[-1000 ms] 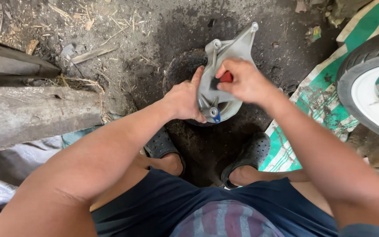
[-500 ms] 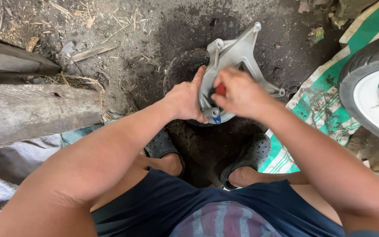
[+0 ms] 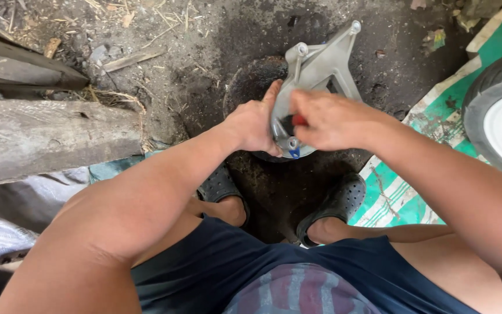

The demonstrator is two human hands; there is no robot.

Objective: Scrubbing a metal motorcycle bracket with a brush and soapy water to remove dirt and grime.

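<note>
Your left hand clamps the grey metal bracket, its long axis pointing up and away, while your right hand grips a red-handled tool against it.

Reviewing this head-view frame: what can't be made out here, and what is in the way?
- Red-handled tool: only a sliver shows; the right hand covers the rest, so its kind is unclear.
- Grey metal bracket: its lower part is hidden behind the left hand and right hand.
- Wheel: cut off by the right edge.
- Dark round object under the bracket: mostly covered, blends with the soil.
</note>
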